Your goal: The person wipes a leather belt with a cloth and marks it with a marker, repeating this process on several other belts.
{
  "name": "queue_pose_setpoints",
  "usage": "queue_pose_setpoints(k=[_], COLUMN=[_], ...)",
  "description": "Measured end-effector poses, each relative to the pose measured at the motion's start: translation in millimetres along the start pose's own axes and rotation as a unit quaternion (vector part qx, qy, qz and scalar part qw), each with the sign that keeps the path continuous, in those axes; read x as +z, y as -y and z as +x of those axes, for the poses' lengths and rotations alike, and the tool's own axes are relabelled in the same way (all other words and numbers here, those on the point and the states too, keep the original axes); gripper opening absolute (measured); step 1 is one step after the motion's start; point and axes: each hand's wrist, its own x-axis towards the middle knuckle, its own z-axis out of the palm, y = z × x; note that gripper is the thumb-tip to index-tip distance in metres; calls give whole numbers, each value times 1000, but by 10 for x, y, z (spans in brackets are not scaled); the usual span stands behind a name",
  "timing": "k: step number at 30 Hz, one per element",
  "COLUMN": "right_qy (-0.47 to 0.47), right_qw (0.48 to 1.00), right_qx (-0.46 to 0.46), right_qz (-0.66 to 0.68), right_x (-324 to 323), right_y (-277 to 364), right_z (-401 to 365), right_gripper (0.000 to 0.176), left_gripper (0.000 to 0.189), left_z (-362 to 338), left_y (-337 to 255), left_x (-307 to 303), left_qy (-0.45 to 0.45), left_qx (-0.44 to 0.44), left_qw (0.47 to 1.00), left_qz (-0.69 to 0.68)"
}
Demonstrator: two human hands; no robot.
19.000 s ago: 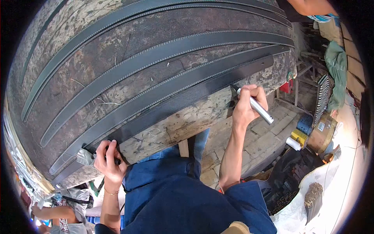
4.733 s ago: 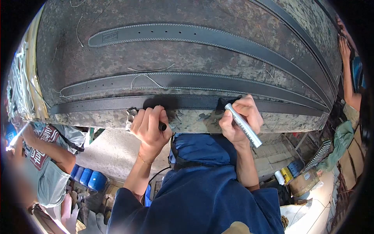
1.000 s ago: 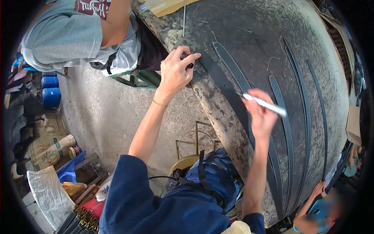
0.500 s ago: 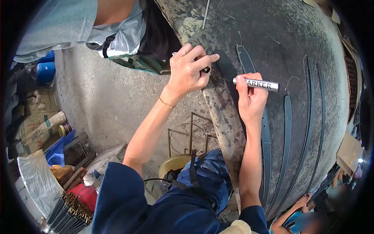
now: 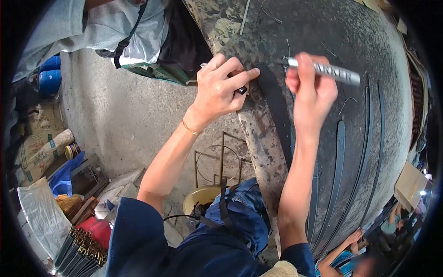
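Note:
My right hand [image 5: 314,92] grips a silver marker [image 5: 339,74] with black lettering. Its tip end points left, over the stitched end of a dark strap [image 5: 286,70] that my fingers partly cover. On the table edge, my left hand [image 5: 221,85] is curled round a slim pen-like thing with a black end [image 5: 242,90]; most of it is hidden in the palm. The left index fingertip rests at the end of a wider black strap [image 5: 276,104], which runs along the edge beneath my right forearm.
More dark straps [image 5: 339,157] lie lengthwise on the worn dark table [image 5: 318,23], among loose thread ends. A person in grey [image 5: 50,27] is at upper left, other people at lower right. Buckled straps [image 5: 80,251] are bundled at lower left, near a basin [image 5: 191,201].
My right hand has moved up and slightly right with the marker, which now tilts more. The wider strap at the table edge shows more plainly. My left hand has barely moved.

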Motion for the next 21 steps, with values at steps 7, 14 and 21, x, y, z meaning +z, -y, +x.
queue_pose_setpoints(k=[7, 14, 21], right_qy=[37, 25, 24], right_qw=[986, 977, 970], right_qx=[-54, -79, -104], right_qz=[-155, -199, -219], right_x=[143, 166, 181], right_y=[-378, -401, -431], right_z=[117, 132, 132], right_gripper=[21, 18, 17], left_gripper=[38, 32, 32], left_z=[1, 4, -16], left_y=[19, 3, 42], left_x=[-106, -58, -43], left_qy=[59, 25, 22], left_qx=[20, 2, 15], left_qw=[998, 1000, 999], left_qz=[-18, -19, -23])
